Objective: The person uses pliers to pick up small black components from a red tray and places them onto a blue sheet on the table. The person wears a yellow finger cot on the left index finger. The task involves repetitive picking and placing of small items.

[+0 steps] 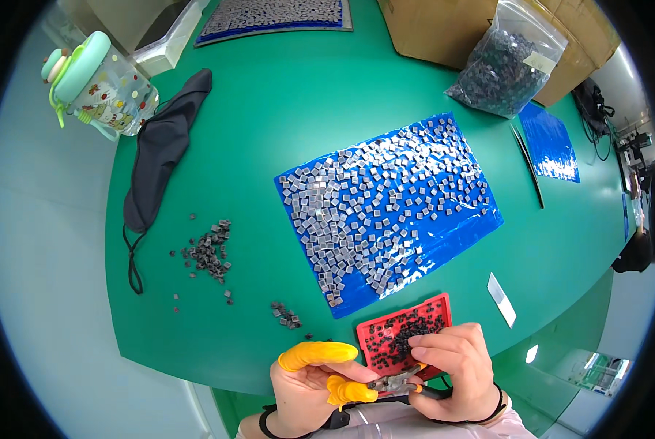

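Note:
My right hand (pixel 459 366) holds a small pair of pliers (pixel 397 382) with dark and orange handles. Its fingertips reach over a red tray (pixel 362 338) full of tiny black parts (pixel 408 338). At the pliers' jaws is my left hand (pixel 298 395), two of its fingers in yellow finger cots. Those fingers are closed together; whatever small thing they pinch is too hard to make out. Beyond the tray lies a blue film sheet (pixel 444 241), covered with many small grey square pieces (pixel 327 227).
Loose dark pieces lie in a pile (pixel 209 252) and a smaller cluster (pixel 286 316) at left. A black strap pouch (pixel 163 157) and a bottle (pixel 108 95) stand farther back. At right are tweezers (pixel 528 164), a white strip (pixel 501 300), a filled bag (pixel 499 73) and a carton (pixel 422 33).

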Action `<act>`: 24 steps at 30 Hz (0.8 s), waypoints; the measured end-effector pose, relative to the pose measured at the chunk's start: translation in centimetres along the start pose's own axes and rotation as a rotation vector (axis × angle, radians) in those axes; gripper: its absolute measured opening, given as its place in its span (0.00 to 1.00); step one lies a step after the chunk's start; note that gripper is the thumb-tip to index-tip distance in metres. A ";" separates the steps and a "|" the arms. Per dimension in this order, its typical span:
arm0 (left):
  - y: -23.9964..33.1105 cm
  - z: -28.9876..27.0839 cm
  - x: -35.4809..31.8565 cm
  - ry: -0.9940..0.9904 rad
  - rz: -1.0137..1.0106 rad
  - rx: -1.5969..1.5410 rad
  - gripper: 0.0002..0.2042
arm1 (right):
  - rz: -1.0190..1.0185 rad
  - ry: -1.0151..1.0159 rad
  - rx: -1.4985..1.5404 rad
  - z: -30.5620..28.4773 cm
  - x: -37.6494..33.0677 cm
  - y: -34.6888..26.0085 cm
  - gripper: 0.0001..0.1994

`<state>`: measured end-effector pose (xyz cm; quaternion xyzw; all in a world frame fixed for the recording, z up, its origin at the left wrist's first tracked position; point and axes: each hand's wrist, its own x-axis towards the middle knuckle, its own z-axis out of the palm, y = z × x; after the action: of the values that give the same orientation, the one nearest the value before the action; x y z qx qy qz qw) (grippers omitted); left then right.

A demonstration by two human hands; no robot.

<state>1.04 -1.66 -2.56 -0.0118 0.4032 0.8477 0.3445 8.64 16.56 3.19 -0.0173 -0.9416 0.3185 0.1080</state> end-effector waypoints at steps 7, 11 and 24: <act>0.4 0.9 -0.1 0.088 -0.126 -0.094 0.12 | 0.004 0.040 -0.001 0.3 -0.1 0.3 0.27; 0.2 0.4 0.0 0.055 0.093 0.194 0.16 | 0.000 0.061 0.020 0.2 -0.3 0.8 0.28; 0.0 0.2 0.5 -0.160 0.355 0.529 0.09 | -0.022 0.090 -0.012 0.5 -0.1 0.6 0.27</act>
<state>0.70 -1.27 -2.54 0.2154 0.5769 0.7585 0.2131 8.56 16.69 2.40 -0.0217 -0.9377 0.3108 0.1536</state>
